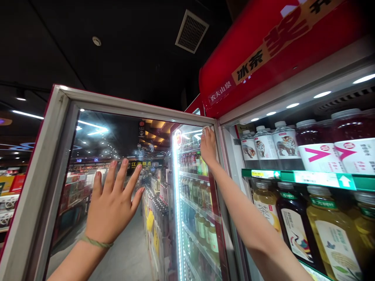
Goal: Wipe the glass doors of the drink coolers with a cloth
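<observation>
A glass fridge door with a pale frame stands swung open in front of me. My left hand is spread with fingers apart, against or just before the glass; whether it touches I cannot tell. A green band circles that wrist. High up at the hinge side of the pane, my right hand presses a whitish cloth to the glass. Only a small part of the cloth shows above the fingers.
The open fridge on the right has a red header and a green shelf strip. Bottled drinks fill its shelves. Through the glass appear a lit drinks cooler, store shelving and an aisle floor.
</observation>
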The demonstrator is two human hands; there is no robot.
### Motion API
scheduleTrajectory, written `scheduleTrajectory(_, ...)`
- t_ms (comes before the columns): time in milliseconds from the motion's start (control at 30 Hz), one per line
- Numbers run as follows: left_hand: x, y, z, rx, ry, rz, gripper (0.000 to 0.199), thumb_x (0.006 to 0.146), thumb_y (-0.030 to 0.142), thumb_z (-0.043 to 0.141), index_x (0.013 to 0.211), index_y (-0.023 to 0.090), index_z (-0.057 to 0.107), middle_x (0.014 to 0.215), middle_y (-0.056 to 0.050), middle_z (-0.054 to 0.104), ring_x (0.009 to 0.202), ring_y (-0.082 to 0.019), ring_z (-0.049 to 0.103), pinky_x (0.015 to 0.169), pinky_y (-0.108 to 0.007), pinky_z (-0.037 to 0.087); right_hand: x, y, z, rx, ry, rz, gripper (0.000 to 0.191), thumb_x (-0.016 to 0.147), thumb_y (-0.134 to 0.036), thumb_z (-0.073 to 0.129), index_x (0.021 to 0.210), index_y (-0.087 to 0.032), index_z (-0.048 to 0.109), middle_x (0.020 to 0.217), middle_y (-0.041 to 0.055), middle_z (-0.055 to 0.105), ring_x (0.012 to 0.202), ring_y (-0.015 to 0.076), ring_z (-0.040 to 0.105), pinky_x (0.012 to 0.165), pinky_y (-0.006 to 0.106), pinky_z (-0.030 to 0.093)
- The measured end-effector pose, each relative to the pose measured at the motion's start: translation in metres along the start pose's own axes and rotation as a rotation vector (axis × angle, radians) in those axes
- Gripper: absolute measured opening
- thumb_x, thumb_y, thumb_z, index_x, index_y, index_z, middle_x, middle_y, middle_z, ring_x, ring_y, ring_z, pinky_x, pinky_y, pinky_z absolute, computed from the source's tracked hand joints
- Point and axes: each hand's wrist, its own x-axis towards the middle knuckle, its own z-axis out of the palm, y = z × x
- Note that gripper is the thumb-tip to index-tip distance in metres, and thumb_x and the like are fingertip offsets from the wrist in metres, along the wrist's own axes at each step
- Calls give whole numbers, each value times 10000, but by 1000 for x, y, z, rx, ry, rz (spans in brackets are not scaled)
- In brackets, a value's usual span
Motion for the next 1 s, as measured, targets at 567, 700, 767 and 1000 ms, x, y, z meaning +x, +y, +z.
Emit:
scheduleTrajectory(567, -2, -3, 5, 31, 15, 19, 737, 1007, 523, 529, 1651, 372, 203, 1750, -52, 136, 1612, -361, 148, 1298, -654, 70, 1, -42, 25, -94, 21, -49, 679, 1065, -538, 129, 1632, -207, 304, 1703, 126, 296, 1597, 288, 226, 1277, 576, 274)
scheduleTrajectory(700, -2, -2, 5, 41, 17, 20, 733, 1010, 523, 527, 1651, 369, 206, 1749, -53, 143, 1613, -354, 148, 1299, -655, 76, -2, -46, 29, -99, -41, -278, 666, 1068, -562, 130, 1630, -253, 309, 1693, 83, 332, 1597, 248, 233, 1302, 536, 249)
scheduleTrajectory(767, -1, -2, 5, 48, 17, 19, 737, 1007, 519, 537, 1650, 367, 211, 1748, -56, 150, 1614, -354, 148, 1299, -654, 82, -4, -48, 31, -98, 9, -239, 682, 1066, -568, 96, 1629, -247, 309, 1689, 93, 339, 1599, 257, 228, 1302, 552, 238)
scheduleTrajectory(1000, -1, -3, 5, 61, 7, 24, 756, 998, 516, 562, 1651, 352, 218, 1742, -74, 173, 1613, -360, 148, 1298, -655, 97, -8, -63, 34, -96, -21, -234, 662, 1071, -548, 98, 1637, -261, 287, 1701, 67, 328, 1605, 257, 214, 1311, 561, 227)
